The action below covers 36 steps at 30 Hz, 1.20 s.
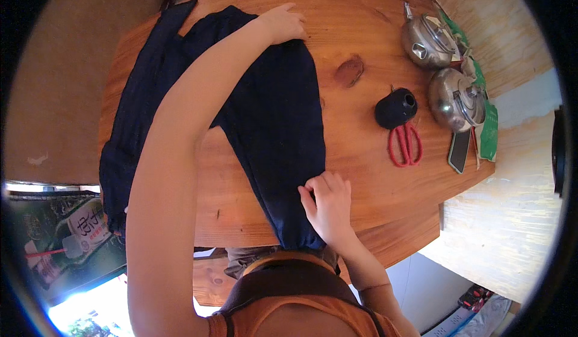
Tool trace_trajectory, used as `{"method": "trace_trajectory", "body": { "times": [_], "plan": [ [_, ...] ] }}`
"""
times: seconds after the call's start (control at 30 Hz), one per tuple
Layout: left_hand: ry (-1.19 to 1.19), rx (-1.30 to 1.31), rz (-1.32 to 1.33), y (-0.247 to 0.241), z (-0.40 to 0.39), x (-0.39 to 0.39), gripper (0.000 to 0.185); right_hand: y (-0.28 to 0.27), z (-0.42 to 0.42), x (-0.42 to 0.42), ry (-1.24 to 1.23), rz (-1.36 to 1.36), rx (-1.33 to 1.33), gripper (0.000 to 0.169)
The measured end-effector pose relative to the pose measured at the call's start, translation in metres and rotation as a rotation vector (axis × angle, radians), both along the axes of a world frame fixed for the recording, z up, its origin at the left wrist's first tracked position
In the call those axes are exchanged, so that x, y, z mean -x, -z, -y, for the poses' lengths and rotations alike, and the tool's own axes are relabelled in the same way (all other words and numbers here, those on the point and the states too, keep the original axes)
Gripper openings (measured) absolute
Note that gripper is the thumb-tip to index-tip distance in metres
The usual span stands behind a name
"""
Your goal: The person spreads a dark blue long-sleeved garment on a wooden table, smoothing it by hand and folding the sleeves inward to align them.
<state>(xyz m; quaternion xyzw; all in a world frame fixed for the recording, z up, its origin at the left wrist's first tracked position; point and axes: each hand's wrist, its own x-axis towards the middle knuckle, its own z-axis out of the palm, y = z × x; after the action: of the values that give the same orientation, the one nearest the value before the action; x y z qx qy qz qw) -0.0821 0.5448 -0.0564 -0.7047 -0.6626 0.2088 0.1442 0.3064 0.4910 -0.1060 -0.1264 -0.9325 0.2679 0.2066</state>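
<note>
A dark navy garment (280, 107) lies spread on the wooden table (365, 192), with one long leg or sleeve reaching towards my body and another part running down the left side. My left hand (284, 23) rests at its far edge, fingers apart and partly over bare wood. My left forearm crosses above the fabric and hides some of it. Closer to me, my right hand (329, 201) touches the right edge of the near leg or sleeve with curled fingers. Whether cloth is pinched between them cannot be made out.
Right of the garment, a black thread spool (393, 110) sits against red-handled scissors (406, 147), hiding their blades. Further right are a metal teapot (424, 39), a second metal pot (447, 98), a phone (459, 152) and green packaging (488, 131) along the wall.
</note>
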Motion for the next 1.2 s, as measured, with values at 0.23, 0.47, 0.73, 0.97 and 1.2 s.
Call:
{"method": "trace_trajectory", "body": {
  "times": [0.23,0.47,0.73,0.97,1.2],
  "plan": [
    [-0.134,0.016,0.090,-0.084,0.057,0.042,0.035,-0.010,-0.031,-0.021,-0.085,-0.082,0.461,0.009],
    [-0.312,-0.462,0.703,-0.177,0.214,0.025,0.024,-0.075,-0.082,-0.031,0.014,-0.082,0.761,0.014],
    [-0.277,-0.797,1.075,-0.211,0.331,-0.039,0.016,-0.148,-0.110,-0.020,-0.087,-0.258,0.681,0.016],
    [-0.229,-0.790,1.158,-0.203,0.354,-0.061,0.029,-0.157,-0.112,-0.027,-0.002,-0.114,0.387,0.016],
    [-0.245,-0.782,1.211,-0.188,0.370,-0.069,0.027,-0.161,-0.108,-0.038,-0.019,-0.090,0.396,0.017]
  ]
}}
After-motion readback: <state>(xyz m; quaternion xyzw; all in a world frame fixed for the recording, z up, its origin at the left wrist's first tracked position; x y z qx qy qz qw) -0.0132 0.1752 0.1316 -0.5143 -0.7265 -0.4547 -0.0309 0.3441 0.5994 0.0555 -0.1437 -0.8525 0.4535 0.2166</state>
